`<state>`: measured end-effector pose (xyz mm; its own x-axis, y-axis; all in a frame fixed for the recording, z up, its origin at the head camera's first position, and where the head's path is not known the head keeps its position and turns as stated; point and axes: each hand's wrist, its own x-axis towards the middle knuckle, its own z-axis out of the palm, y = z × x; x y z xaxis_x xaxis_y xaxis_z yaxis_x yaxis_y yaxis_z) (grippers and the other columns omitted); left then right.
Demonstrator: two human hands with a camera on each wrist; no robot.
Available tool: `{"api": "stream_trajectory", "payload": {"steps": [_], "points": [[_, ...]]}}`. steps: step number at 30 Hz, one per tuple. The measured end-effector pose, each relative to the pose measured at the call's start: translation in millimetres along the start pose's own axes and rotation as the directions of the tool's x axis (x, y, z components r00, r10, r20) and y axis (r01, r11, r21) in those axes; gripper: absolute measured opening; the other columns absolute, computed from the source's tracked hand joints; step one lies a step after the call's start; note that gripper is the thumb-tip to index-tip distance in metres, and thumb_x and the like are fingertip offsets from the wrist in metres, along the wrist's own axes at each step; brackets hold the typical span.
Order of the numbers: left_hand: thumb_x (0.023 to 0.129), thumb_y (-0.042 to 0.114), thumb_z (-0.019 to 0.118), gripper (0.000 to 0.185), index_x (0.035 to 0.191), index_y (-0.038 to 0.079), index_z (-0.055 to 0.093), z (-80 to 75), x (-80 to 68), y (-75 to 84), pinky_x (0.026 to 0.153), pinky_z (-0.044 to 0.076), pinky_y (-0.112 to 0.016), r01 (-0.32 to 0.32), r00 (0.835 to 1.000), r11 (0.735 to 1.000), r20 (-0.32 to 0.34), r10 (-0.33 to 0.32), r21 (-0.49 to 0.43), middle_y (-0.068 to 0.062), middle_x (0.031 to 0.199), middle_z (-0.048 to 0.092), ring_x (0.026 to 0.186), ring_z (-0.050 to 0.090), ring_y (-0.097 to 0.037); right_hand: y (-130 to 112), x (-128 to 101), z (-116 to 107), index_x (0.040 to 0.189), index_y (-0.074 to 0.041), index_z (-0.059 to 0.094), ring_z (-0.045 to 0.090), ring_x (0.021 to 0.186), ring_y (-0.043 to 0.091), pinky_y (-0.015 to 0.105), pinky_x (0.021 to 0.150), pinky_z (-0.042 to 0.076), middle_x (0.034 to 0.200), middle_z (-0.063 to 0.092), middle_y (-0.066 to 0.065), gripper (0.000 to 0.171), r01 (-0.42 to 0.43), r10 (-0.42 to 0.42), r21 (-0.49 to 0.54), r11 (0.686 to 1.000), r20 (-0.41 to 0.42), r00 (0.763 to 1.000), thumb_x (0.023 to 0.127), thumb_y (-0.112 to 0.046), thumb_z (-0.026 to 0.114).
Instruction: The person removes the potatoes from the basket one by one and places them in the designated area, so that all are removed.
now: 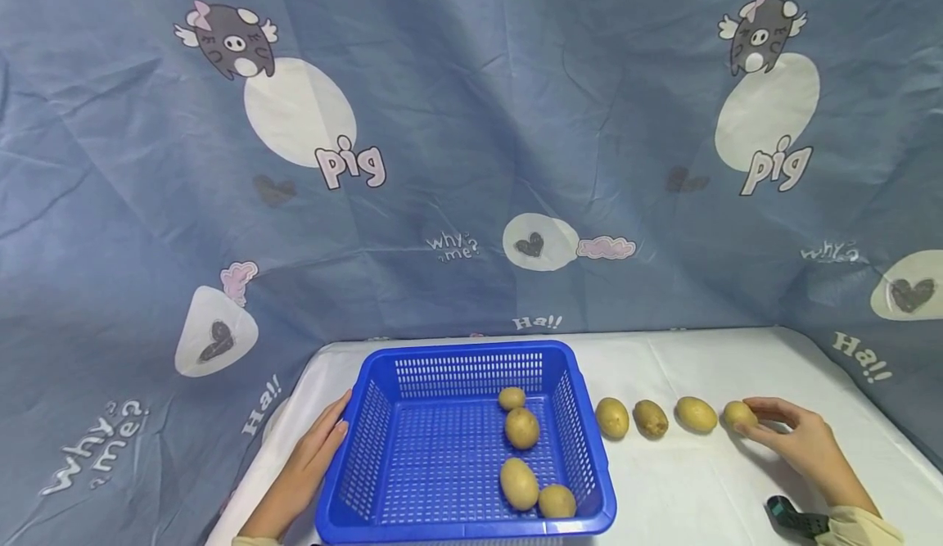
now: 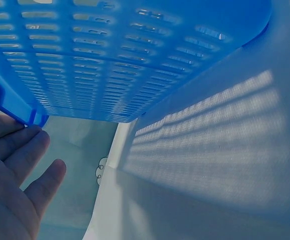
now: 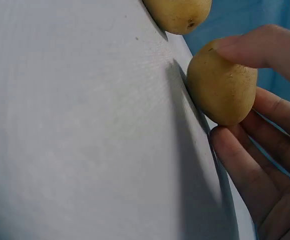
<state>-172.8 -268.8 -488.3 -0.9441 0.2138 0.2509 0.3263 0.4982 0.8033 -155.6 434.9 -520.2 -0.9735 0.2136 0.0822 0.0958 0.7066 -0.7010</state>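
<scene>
Already we count four potatoes (image 1: 521, 427) in the basket (image 1: 346, 480); our left hand (image 1: 313, 456) rests flat against it, right hand (image 1: 791, 435) pinching the last potato (image 1: 739, 414) of four on the worktop (image 1: 700, 489).

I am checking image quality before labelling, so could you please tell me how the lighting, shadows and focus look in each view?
Head view: even, soft light, sharp, edges bowed by a wide lens. Left wrist view: blue cast, the basket throws a slotted light pattern on the table, and the left hand is soft. Right wrist view: the potato at the right hand casts a dark shadow, and the near cloth is blurred.
</scene>
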Motion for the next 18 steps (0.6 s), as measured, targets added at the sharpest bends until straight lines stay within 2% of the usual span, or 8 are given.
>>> {"api": "stream_trajectory", "payload": {"steps": [2,5,8,10,13,16,18], "points": [[0.113,0.027,0.039,0.051,0.162,0.012,0.035,0.0,0.1,-0.2,0.106,0.02,0.003,-0.003,1.0,1.0,-0.002,0.003,0.002,-0.019,0.165,0.038,0.134,0.025,0.024,2.1,0.5,0.6,0.135,0.005,0.061,0.042,0.085,-0.026,0.061,0.091,0.051,0.119,0.073,0.02,0.07,0.0,0.0,0.005,1.0,0.015,1.0,0.09,-0.046,0.08],[0.113,0.027,0.039,0.051,0.162,0.012,0.035,0.1,0.0,-0.6,0.106,0.02,0.003,-0.004,1.0,1.0,-0.006,0.004,0.007,-0.019,0.164,0.038,0.134,0.025,0.025,5.3,0.8,1.4,0.138,0.004,0.06,0.045,0.087,-0.025,0.058,0.091,0.053,0.112,0.074,-0.005,0.072,-0.021,0.02,0.024,0.999,0.041,0.999,0.091,-0.048,0.078],[0.113,0.027,0.039,0.051,0.162,0.013,0.035,0.3,-0.2,-0.6,0.106,0.02,0.003,0.0,1.0,1.0,-0.005,0.0,0.009,-0.019,0.165,0.038,0.134,0.025,0.024,6.8,0.6,1.1,0.139,0.003,0.059,0.046,0.087,-0.026,0.058,0.092,0.052,0.106,0.065,-0.026,0.072,-0.028,0.027,0.035,0.999,0.05,0.998,0.092,-0.048,0.076],[0.113,0.027,0.039,0.051,0.162,0.013,0.035,0.3,-0.3,-0.4,0.106,0.02,0.003,0.003,1.0,1.0,-0.005,-0.003,0.01,-0.018,0.165,0.038,0.134,0.025,0.024,6.8,0.5,0.7,0.139,0.004,0.059,0.045,0.086,-0.026,0.058,0.091,0.052,0.103,0.064,-0.028,0.072,-0.025,0.024,0.029,0.999,0.043,0.999,0.092,-0.048,0.076],[0.113,0.028,0.039,0.051,0.162,0.013,0.035,0.4,-0.3,0.2,0.106,0.02,0.003,0.007,1.0,1.0,-0.002,-0.007,0.007,-0.018,0.165,0.038,0.135,0.025,0.023,6.3,0.6,0.9,0.138,0.003,0.06,0.045,0.085,-0.025,0.058,0.09,0.052,0.105,0.07,-0.02,0.071,-0.019,0.018,0.008,1.0,0.027,0.999,0.092,-0.049,0.077],[0.113,0.028,0.039,0.051,0.162,0.013,0.035,0.3,-0.4,0.6,0.106,0.02,0.003,0.007,1.0,1.0,-0.001,-0.007,0.008,-0.018,0.165,0.038,0.137,0.027,0.02,6.8,0.1,2.0,0.139,0.003,0.059,0.043,0.086,-0.026,0.057,0.09,0.052,0.107,0.069,-0.02,0.072,-0.011,0.011,0.017,1.0,0.034,0.999,0.093,-0.049,0.076],[0.113,0.027,0.039,0.051,0.162,0.013,0.035,0.3,-0.5,0.8,0.106,0.02,0.003,0.008,1.0,1.0,0.0,-0.008,0.012,-0.018,0.165,0.038,0.142,0.029,0.013,7.7,0.1,3.2,0.138,0.003,0.06,0.043,0.088,-0.027,0.048,0.09,0.055,0.106,0.065,-0.026,0.069,0.01,-0.011,0.023,1.0,0.022,1.0,0.093,-0.047,0.075]]}}
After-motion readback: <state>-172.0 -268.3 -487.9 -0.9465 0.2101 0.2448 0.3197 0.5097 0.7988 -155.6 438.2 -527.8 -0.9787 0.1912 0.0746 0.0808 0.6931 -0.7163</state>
